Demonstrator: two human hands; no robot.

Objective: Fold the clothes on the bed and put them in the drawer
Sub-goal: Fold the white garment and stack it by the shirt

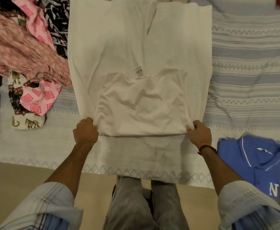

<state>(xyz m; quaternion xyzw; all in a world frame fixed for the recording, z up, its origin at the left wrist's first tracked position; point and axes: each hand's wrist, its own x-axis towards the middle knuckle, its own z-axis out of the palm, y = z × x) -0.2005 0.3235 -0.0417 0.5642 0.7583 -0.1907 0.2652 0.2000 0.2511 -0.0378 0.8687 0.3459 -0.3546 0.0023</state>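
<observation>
Head view showed both hands, left hand [85, 132] and right hand [199, 134], pinching the white shirt's [136, 55] near corners on the bed [252, 72], probably to fold it squarely.

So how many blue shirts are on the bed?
1. The blue shirt lies folded at the bed's near right corner, beside the right hand. Others could hide in the patterned pile at left.

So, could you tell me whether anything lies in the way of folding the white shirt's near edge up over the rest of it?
Nothing visible does. The left hand and right hand already grip the white shirt at its near corners, and only a small tag lies on it.
</observation>
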